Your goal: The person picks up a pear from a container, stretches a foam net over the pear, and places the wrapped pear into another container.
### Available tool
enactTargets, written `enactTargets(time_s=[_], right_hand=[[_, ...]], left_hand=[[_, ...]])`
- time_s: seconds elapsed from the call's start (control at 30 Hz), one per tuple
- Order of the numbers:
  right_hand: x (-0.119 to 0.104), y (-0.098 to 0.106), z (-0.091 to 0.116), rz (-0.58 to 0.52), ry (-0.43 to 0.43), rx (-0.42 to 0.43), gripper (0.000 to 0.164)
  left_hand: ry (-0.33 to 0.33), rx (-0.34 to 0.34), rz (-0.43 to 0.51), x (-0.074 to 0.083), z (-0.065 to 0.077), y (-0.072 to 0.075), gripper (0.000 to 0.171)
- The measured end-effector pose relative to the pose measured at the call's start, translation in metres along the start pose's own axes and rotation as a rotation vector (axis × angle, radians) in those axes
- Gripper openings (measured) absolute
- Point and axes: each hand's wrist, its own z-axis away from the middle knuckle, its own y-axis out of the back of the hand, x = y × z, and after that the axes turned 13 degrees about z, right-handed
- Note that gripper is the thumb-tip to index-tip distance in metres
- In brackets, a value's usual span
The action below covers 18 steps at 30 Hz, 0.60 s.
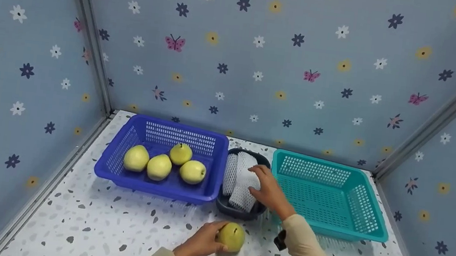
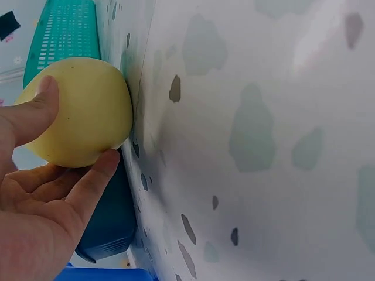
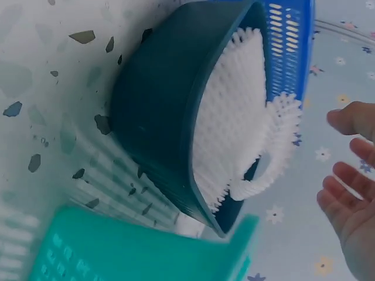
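A yellow-green pear [image 1: 232, 237] rests on the speckled table, and my left hand [image 1: 205, 240] holds it from the left. The left wrist view shows the thumb and fingers curled about the pear [image 2: 88, 111]. Over a dark oval tub [image 1: 239, 213] hovers my right hand [image 1: 268, 189], its fingers spread and slightly bent. White foam net sleeves [image 1: 244, 181] lie in that tub. In the right wrist view a gap separates the right hand [image 3: 354, 175] from the foam net sleeves [image 3: 234, 117], and nothing is between its fingers.
A blue-purple basket [image 1: 156, 187] on the left holds several pears [image 1: 159, 167]. On the right stands a teal basket [image 1: 325, 231] with nothing visible in it. Patterned panels [image 1: 235, 60] enclose the back and both sides of the table.
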Motion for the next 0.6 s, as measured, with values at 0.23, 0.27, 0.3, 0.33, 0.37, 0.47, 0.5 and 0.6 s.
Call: enactTargets(time_s=[0.23,0.27,0.3,0.33,0.37,0.47,0.5,0.6], right_hand=[[0.008,-0.032,-0.008,0.128,-0.124,-0.073,0.046],[0.009,-0.036,-0.009,0.143,-0.141,-0.071,0.044],[0.01,-0.039,-0.009,0.153,-0.155,-0.067,0.042],[0.012,-0.041,-0.01,0.158,-0.172,-0.064,0.039],[0.013,-0.043,-0.011,0.16,-0.186,-0.06,0.037],[0.014,-0.045,-0.014,0.13,-0.216,-0.025,0.03],[0.014,-0.045,-0.015,0.119,-0.226,-0.007,0.028],[0.014,-0.041,-0.018,0.072,-0.245,0.049,0.027]], left_hand=[[0.008,0.012,0.03,0.001,0.002,-0.001,0.062],[0.01,0.013,0.032,0.001,0.002,-0.001,0.062],[0.012,0.012,0.031,0.001,0.003,-0.001,0.062],[0.014,0.016,0.026,0.001,0.002,-0.001,0.063],[0.016,0.02,0.021,0.002,0.002,-0.001,0.063],[0.017,0.025,0.007,0.001,0.003,-0.002,0.064],[0.018,0.027,0.002,0.001,0.003,-0.002,0.064],[0.016,0.036,0.006,0.002,0.003,-0.002,0.064]])
